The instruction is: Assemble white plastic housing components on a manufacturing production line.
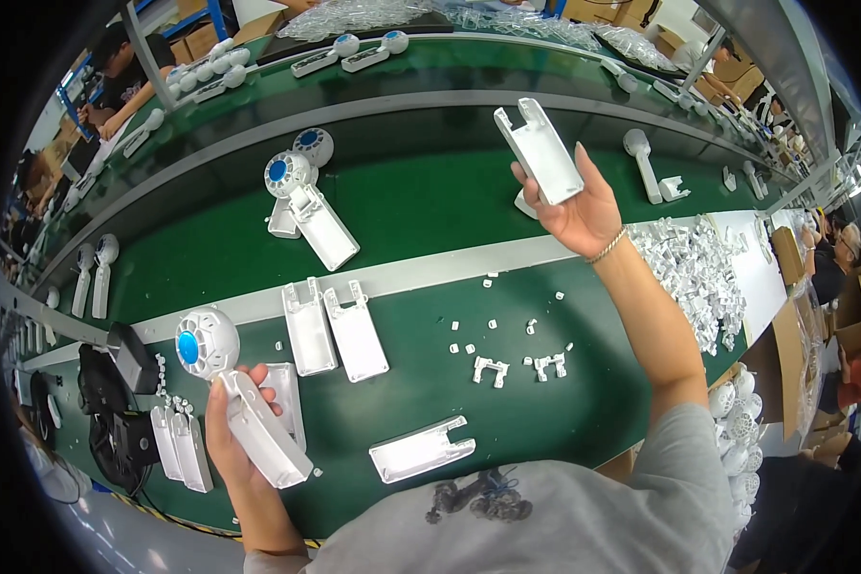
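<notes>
My left hand (224, 435) is closed round the handle of a white device (270, 440) at the lower left. Its ball-shaped head, with a blue disc, points away from me. Raised over the far green surface, my right hand (588, 215) grips a white plastic housing shell (545, 158), two prongs at its far end. A pale shell (290, 402) lies beside my left fingers, partly hidden by them. Two more housing shells (308, 330) rest side by side past the left hand. Another shell (421, 450) lies close to my body.
Small white brackets (491, 369) and tiny clips are scattered mid-table. A heap of white parts (689, 277) is at the right. Beyond a metal rail (430, 273), assembled devices (325, 230) lie on the green belt. Black equipment (115, 421) stands left. Other people work across the line.
</notes>
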Tool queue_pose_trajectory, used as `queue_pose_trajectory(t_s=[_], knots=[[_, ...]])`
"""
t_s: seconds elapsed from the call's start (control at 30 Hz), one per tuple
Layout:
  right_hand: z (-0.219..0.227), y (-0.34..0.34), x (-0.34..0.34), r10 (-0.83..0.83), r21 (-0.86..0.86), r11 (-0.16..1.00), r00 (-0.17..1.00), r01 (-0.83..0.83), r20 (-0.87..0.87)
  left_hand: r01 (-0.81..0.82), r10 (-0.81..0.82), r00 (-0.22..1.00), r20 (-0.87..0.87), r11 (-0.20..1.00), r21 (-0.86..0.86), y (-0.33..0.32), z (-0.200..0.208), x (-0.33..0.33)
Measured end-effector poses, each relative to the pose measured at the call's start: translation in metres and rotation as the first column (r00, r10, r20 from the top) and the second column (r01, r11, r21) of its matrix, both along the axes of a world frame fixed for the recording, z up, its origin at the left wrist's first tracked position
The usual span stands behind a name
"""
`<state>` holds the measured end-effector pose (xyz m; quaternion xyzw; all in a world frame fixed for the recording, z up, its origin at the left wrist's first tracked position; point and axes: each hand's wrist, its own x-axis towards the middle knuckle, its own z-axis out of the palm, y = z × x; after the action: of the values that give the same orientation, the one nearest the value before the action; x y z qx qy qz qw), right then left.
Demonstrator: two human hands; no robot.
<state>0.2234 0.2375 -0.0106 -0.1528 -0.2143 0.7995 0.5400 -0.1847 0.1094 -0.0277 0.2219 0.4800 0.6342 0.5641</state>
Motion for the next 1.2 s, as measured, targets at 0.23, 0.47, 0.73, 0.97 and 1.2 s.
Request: queue_pose_trajectory(t_s=[0.23,0.47,0.73,0.97,1.2], knots=[[0.003,-0.031,-0.017,0.23,0.151,0.962,0.973,-0.226,-0.015,0.049,-0.05,0.998,0.027,0.998,0.028,-0.002,-0.001,-0.003],[0.028,-0.062,-0.034,-0.038,0.176,0.983,0.878,-0.053,0.476,0.056,-0.058,0.997,0.047,0.997,0.045,-0.006,-0.001,-0.005],[0.001,-0.084,-0.013,0.017,-0.054,0.997,0.567,0.049,0.824,0.123,-0.127,0.989,0.073,0.99,0.067,-0.004,0.005,-0.003],[0.028,-0.105,-0.028,0.082,-0.087,0.996,0.571,-0.019,0.817,0.134,-0.139,0.988,0.069,0.988,0.08,-0.009,0.003,-0.006],[-0.008,-0.109,0.007,-0.235,0.24,0.97,-0.113,0.035,0.965,0.155,-0.161,0.985,0.062,0.984,0.083,-0.009,0.005,-0.003]])
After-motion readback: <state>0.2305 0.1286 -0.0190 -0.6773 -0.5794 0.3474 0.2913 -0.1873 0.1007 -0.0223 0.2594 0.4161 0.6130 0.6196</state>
